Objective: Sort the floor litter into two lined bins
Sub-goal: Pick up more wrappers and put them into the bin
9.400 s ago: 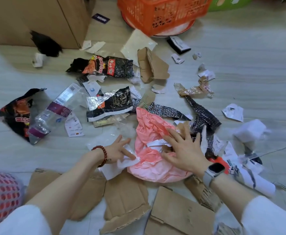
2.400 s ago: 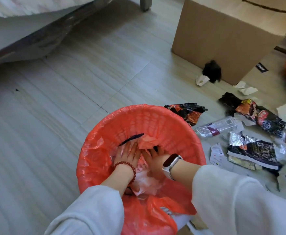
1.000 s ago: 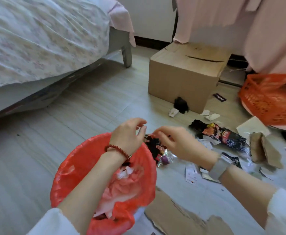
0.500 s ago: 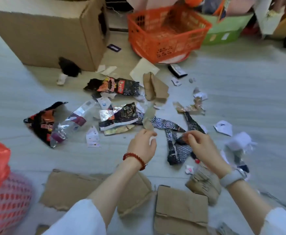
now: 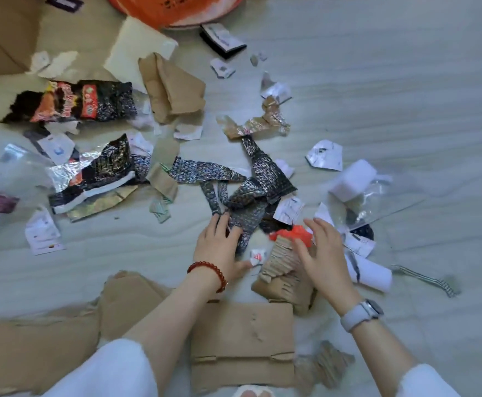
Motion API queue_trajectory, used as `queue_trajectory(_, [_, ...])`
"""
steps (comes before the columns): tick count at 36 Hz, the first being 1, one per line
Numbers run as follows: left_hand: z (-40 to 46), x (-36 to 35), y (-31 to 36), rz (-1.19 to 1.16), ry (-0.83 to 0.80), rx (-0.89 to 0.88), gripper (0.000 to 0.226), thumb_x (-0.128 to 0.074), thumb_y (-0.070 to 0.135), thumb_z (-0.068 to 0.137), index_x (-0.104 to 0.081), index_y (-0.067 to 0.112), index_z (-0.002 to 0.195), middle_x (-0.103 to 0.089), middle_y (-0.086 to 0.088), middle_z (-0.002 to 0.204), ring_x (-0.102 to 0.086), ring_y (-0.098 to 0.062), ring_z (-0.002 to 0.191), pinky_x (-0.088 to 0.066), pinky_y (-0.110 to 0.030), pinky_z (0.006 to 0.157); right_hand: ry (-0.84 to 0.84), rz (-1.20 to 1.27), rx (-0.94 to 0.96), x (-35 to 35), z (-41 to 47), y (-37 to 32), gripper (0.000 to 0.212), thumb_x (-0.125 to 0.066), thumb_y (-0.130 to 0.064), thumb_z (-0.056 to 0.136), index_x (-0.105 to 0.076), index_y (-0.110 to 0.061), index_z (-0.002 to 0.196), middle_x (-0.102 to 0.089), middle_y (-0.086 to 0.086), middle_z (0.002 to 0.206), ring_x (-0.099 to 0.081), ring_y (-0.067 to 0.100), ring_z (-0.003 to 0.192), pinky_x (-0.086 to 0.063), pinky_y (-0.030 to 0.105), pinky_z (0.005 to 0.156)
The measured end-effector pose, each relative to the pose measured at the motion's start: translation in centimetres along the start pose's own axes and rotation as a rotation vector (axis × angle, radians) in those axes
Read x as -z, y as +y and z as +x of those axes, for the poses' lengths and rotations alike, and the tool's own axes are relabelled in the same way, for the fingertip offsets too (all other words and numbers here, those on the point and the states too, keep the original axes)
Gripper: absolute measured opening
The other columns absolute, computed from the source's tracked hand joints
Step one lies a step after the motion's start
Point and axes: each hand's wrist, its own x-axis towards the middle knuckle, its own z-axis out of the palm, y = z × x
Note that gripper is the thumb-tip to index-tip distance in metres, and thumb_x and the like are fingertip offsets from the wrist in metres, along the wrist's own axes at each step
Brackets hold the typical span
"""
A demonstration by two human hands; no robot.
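Observation:
Litter lies scattered on the pale floor; neither lined bin is in view. My left hand, with a red bead bracelet, rests flat with its fingertips on the near end of some black patterned wrapper strips. Its thumb reaches toward a small white scrap. My right hand, above a grey watch, is spread over a red plastic scrap and a torn corrugated cardboard lump. Its fingers are straight and grip nothing.
Flat cardboard pieces lie under my arms. A red-black snack wrapper, silver-black wrapper and brown paper lie farther back. A white paper roll, foam block and clear bag are right. An orange basket and cardboard box stand beyond.
The view has tipped down and the red lined bin has left it. Both hands have dropped onto the litter, the left to the black strips, the right over the red scrap.

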Motion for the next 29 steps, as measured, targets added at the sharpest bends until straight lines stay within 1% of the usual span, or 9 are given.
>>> queue_trajectory(4, [0.2,-1.4,-0.8,-0.128,0.209,-0.052,0.027,-0.064,0.029,0.084,-0.062,0.003,0.087,-0.041,-0.017,0.139,-0.031,-0.032,0.133,-0.031,-0.039,0.109,-0.07,0.004,0.012,0.2,2.2,-0.7,0.059,-0.055,-0.039,0.086,-0.04,-0.013,0.137,-0.039,0.014,0.14,-0.032,0.03,0.132,-0.024,0.035,0.109])
queue_trajectory(7, [0.3,-1.3,-1.2,-0.273,0.307,-0.086,0.018,-0.067,0.0,0.074,-0.053,0.006,0.065,-0.06,-0.02,0.105,-0.055,-0.038,0.103,-0.052,-0.041,0.081,-0.208,-0.079,0.026,-0.3,3.6,-1.8,0.082,-0.061,-0.045,0.082,-0.016,-0.021,0.147,-0.018,0.007,0.152,-0.016,0.026,0.139,-0.022,0.042,0.112])
queue_trajectory(10, [0.3,-0.2,-1.6,-0.282,0.256,-0.075,0.018,-0.051,-0.006,0.079,-0.051,0.01,0.086,-0.055,-0.011,0.101,-0.048,-0.03,0.102,-0.042,-0.033,0.078,-0.315,-0.213,0.049,-1.0,4.6,-2.8,0.098,-0.059,-0.058,0.077,0.002,-0.027,0.147,-0.006,0.002,0.155,-0.01,0.028,0.14,-0.022,0.048,0.11])
queue_trajectory(13, [0.5,-0.1,-2.3,-0.268,0.232,-0.075,0.052,-0.052,-0.006,0.081,-0.044,0.013,0.128,-0.043,-0.009,0.129,-0.044,-0.027,0.114,-0.044,-0.034,0.092,-0.31,-0.299,0.082,-1.7,5.1,-3.5,0.094,-0.059,-0.057,0.077,-0.001,-0.032,0.147,-0.014,0.003,0.152,-0.015,0.03,0.135,-0.025,0.047,0.106])
queue_trajectory(15, [0.2,-0.1,-2.6,-0.256,0.267,-0.099,0.072,-0.051,-0.01,0.077,-0.033,0.02,0.14,-0.032,-0.012,0.138,-0.047,-0.031,0.107,-0.049,-0.036,0.078,-0.29,-0.344,0.098,-2.0,5.1,-4.0,0.084,-0.06,-0.042,0.08,-0.01,-0.032,0.146,-0.022,0.006,0.148,-0.02,0.031,0.131,-0.027,0.046,0.103])
queue_trajectory(17, [-0.3,0.0,-3.1,-0.218,0.259,-0.093,0.083,-0.047,-0.015,0.073,-0.027,0.026,0.143,-0.022,-0.014,0.144,-0.049,-0.033,0.097,-0.043,-0.031,0.065,-0.251,-0.391,0.129,-2.4,4.9,-4.5,0.075,-0.058,-0.026,0.081,-0.017,-0.029,0.145,-0.029,0.009,0.143,-0.027,0.033,0.125,-0.032,0.045,0.099])
queue_trajectory(20, [-1.3,-0.5,-4.4,-0.253,0.241,-0.017,0.089,-0.043,-0.019,0.071,-0.027,0.032,0.143,-0.014,-0.01,0.148,-0.05,-0.03,0.103,-0.045,-0.03,0.072,-0.226,-0.408,0.152,-2.6,4.8,-5.0,0.069,-0.053,-0.018,0.082,-0.024,-0.028,0.144,-0.037,0.008,0.138,-0.034,0.033,0.119,-0.033,0.042,0.097])
queue_trajectory(24, [-1.6,-0.9,-6.3,-0.399,0.301,0.082,0.069,-0.038,-0.018,0.079,-0.04,0.018,0.138,-0.04,-0.014,0.135,-0.041,-0.028,0.121,-0.033,-0.03,0.101,-0.234,-0.278,0.107,-2.0,4.9,-5.3,0.057,-0.042,-0.02,0.083,-0.037,-0.026,0.14,-0.048,0.006,0.136,-0.041,0.032,0.122,-0.031,0.041,0.105])
queue_trajectory(29, [-2.0,1.0,-6.4,-0.956,0.482,0.374,0.049,-0.031,-0.016,0.087,-0.055,0.008,0.122,-0.061,-0.007,0.095,-0.054,-0.022,0.086,-0.046,-0.032,0.082,-0.116,0.101,0.074,-0.7,3.6,-6.9,0.059,-0.041,0.001,0.081,-0.042,-0.017,0.137,-0.052,0.011,0.128,-0.046,0.028,0.116,-0.041,0.035,0.096])
